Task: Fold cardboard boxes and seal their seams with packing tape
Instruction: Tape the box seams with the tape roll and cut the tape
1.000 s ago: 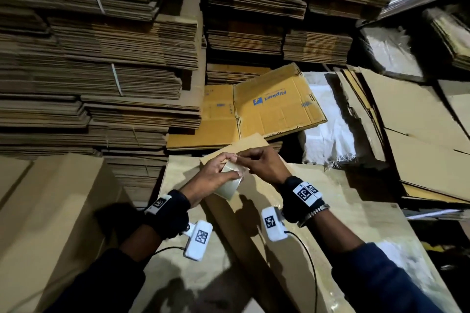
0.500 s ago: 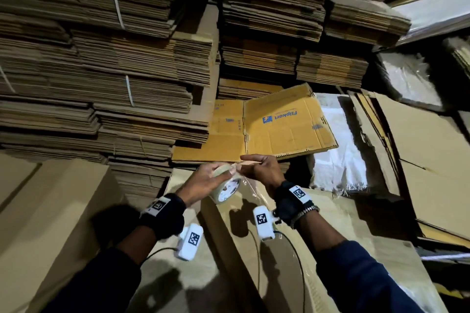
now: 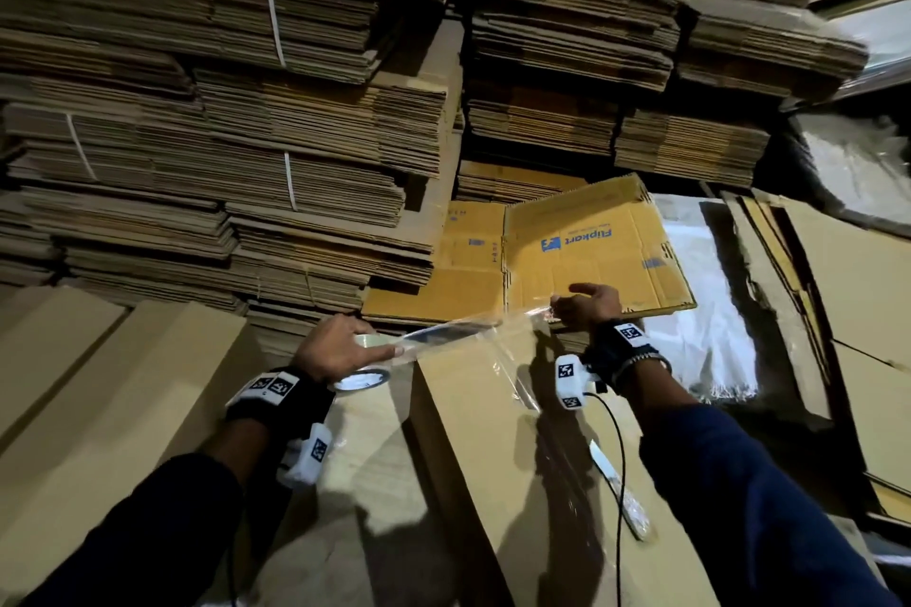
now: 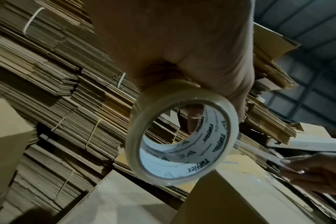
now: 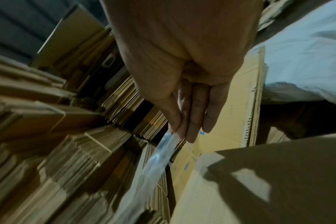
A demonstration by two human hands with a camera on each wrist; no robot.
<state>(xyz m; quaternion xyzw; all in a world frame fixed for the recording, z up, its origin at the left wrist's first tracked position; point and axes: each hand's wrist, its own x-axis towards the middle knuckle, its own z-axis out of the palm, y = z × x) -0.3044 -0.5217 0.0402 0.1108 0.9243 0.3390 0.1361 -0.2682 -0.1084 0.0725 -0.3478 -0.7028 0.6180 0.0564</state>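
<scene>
The left hand (image 3: 329, 353) grips a round roll of clear packing tape with a white printed core (image 3: 364, 375); in the left wrist view one finger (image 4: 194, 119) passes through the core of the roll and the other fingers curl over its outer side. The roll hangs just above the near left part of a long plain brown cardboard box (image 3: 498, 449), which lies in front of the person. The right hand (image 3: 589, 308) pinches the free end of a clear strip of tape (image 3: 463, 329) between thumb and fingers, above the far end of the box. The strip stretches tight between the roll and the right hand, across the far end of the box; I cannot tell if it touches the cardboard. Behind the box lies a flattened yellow cardboard sheet with blue print (image 3: 581, 251). Further behind it rise tall stacks of flat brown cardboard bound with white straps (image 3: 236, 123). On the right of the box lies a white woven sack (image 3: 705, 335).
</scene>
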